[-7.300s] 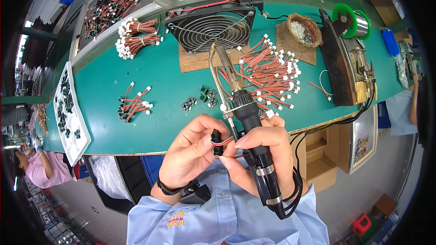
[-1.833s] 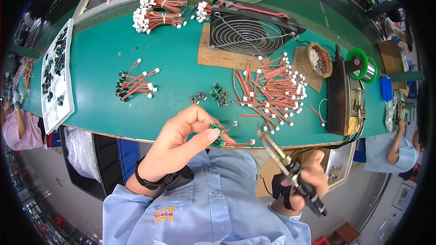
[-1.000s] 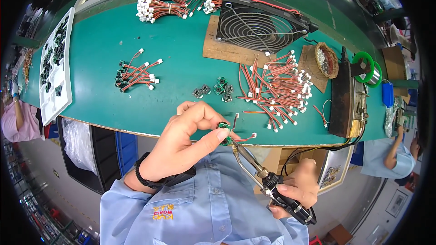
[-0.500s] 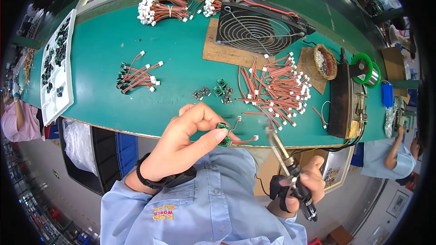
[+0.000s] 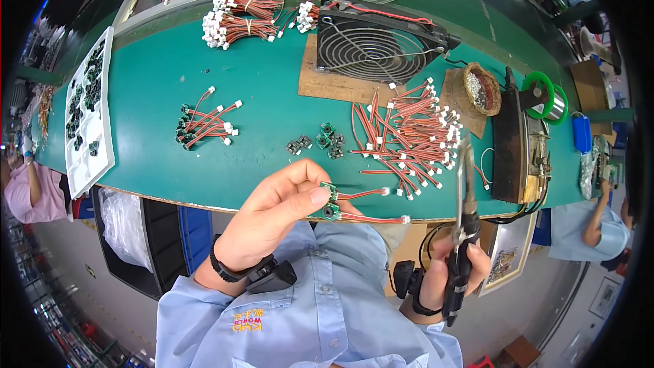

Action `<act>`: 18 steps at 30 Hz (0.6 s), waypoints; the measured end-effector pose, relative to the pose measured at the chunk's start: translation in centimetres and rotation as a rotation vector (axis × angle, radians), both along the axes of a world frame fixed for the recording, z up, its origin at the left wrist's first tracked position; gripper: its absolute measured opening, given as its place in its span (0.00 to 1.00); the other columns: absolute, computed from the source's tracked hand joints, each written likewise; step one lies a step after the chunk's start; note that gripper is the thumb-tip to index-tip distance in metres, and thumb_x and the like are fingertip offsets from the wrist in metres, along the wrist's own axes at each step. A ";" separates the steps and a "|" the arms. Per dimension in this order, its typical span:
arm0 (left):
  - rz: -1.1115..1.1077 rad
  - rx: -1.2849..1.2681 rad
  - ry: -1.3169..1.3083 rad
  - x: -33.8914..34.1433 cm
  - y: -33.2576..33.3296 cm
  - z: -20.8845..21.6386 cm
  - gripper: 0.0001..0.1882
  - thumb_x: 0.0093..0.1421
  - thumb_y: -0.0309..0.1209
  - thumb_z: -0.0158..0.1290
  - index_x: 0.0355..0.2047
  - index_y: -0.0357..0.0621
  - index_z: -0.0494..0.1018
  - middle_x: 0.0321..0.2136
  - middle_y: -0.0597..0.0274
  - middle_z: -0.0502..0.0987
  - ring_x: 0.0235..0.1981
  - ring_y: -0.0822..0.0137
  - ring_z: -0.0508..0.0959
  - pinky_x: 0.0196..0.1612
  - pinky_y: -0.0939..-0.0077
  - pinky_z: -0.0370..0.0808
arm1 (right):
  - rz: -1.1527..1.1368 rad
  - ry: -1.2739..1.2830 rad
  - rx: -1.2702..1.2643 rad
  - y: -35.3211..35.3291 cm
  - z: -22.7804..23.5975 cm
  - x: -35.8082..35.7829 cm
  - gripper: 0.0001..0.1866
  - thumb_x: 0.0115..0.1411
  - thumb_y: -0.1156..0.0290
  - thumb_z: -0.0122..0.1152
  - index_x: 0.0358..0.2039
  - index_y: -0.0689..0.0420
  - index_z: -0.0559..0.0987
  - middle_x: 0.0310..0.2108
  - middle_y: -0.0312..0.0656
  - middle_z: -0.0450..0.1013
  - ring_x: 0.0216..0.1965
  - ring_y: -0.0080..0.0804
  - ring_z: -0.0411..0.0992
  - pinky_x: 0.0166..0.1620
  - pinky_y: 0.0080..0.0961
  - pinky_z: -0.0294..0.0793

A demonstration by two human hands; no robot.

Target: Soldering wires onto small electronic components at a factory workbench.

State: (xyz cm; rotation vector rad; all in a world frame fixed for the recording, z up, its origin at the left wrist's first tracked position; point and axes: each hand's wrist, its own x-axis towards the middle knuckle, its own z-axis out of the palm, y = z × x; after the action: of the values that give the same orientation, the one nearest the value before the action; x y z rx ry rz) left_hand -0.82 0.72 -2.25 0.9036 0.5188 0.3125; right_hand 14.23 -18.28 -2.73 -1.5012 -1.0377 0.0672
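Observation:
My left hand [image 5: 269,221] is closed at the table's front edge, pinching two small green circuit boards [image 5: 330,212] between thumb and fingers. From them, red-and-dark wire leads [image 5: 371,219] with white plugs stretch to the right. In my right hand [image 5: 439,279] is a soldering iron [image 5: 465,232] with a black handle, its metal end pointing upward. The iron stands apart from the boards. Beyond my left hand lie several loose boards [image 5: 328,138] and small black parts [image 5: 298,144]. A large heap of wire leads [image 5: 409,133] with white plugs spreads farther right.
A black fan [image 5: 381,44] stands on brown board at the back. Boards with wires [image 5: 204,126] lie left, near a white tray [image 5: 99,136]. At right are a round tub [image 5: 482,88], a dark metal stand [image 5: 509,143] and a green solder spool [image 5: 548,99]. Bundled leads [image 5: 238,20] lie behind.
The soldering iron has swung from leaning toward the left hand to nearly upright, farther right. The leads on the held boards now point more straight to the right.

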 end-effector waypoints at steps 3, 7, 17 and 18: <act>0.017 0.007 -0.045 0.4 -0.5 0.5 0.09 0.62 0.32 0.46 0.34 0.38 0.66 0.34 0.53 0.75 0.36 0.64 0.75 0.43 0.69 0.69 | -0.039 0.160 -0.001 1.2 0.1 -0.9 0.21 0.53 0.66 0.60 0.44 0.55 0.64 0.31 0.49 0.71 0.30 0.31 0.68 0.41 0.29 0.66; 0.081 0.129 -0.020 -0.6 0.1 0.6 0.09 0.62 0.31 0.46 0.36 0.37 0.68 0.34 0.56 0.74 0.35 0.67 0.73 0.42 0.72 0.68 | -0.137 -0.012 0.024 1.6 -1.0 -0.6 0.19 0.53 0.70 0.59 0.44 0.55 0.64 0.33 0.49 0.71 0.34 0.33 0.68 0.42 0.29 0.65; 0.697 0.866 0.711 -10.4 7.2 -3.6 0.10 0.58 0.25 0.51 0.40 0.34 0.71 0.30 0.64 0.76 0.31 0.76 0.71 0.37 0.82 0.67 | -0.215 0.144 -0.028 1.1 -0.5 0.0 0.15 0.55 0.76 0.56 0.42 0.56 0.66 0.36 0.49 0.70 0.37 0.33 0.69 0.45 0.31 0.67; 0.689 0.862 0.703 -10.3 7.2 -3.5 0.10 0.58 0.25 0.51 0.40 0.34 0.71 0.30 0.64 0.76 0.31 0.76 0.71 0.37 0.82 0.67 | -0.203 0.162 -0.041 1.3 -0.6 -0.1 0.14 0.55 0.77 0.55 0.42 0.57 0.66 0.35 0.49 0.71 0.36 0.33 0.70 0.45 0.31 0.67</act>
State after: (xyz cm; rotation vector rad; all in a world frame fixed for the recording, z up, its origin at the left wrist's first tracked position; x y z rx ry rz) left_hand -11.11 7.93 -5.73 1.6707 1.4155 0.8962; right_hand 14.16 -17.00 -3.29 -1.6033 -0.7556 0.0661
